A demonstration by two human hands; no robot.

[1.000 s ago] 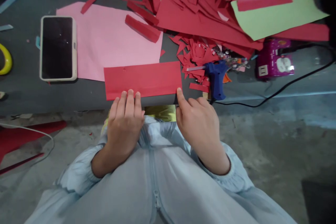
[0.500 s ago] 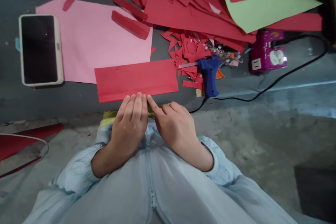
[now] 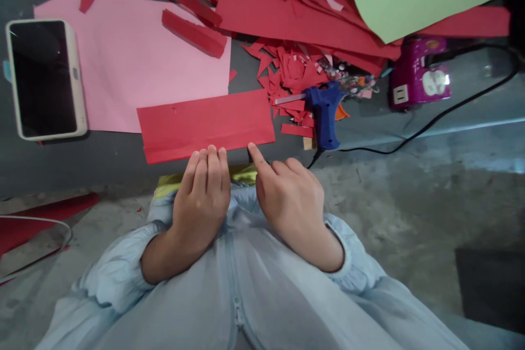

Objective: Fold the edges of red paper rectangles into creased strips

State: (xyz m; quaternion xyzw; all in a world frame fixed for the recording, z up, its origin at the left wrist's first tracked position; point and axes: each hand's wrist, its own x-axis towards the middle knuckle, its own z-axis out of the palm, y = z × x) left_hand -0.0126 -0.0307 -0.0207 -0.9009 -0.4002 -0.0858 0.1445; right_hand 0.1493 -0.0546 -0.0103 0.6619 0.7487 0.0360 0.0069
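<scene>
A folded red paper strip (image 3: pixel 205 122) lies near the table's front edge, a narrow fold running along its near side. My left hand (image 3: pixel 202 197) has its fingers stretched out side by side, their tips resting on the near folded edge. With its index finger extended, my right hand (image 3: pixel 291 194) touches the same edge farther right, while its other fingers are curled; nothing shows in its grasp. Beneath the strip's upper left part lies a pink paper sheet (image 3: pixel 123 60).
A blue glue gun (image 3: pixel 326 117) with a black cord sits right of the strip, by red paper scraps (image 3: pixel 293 68). A purple box (image 3: pixel 418 76) stands farther right. A white-framed phone-like device (image 3: pixel 45 79) is at left. Red sheets (image 3: pixel 262 13) and a green sheet (image 3: pixel 418 5) lie behind.
My right hand has slid rightward along the folded edge, away from my left hand. My left hand stays pressed near the middle. The view has shifted slightly.
</scene>
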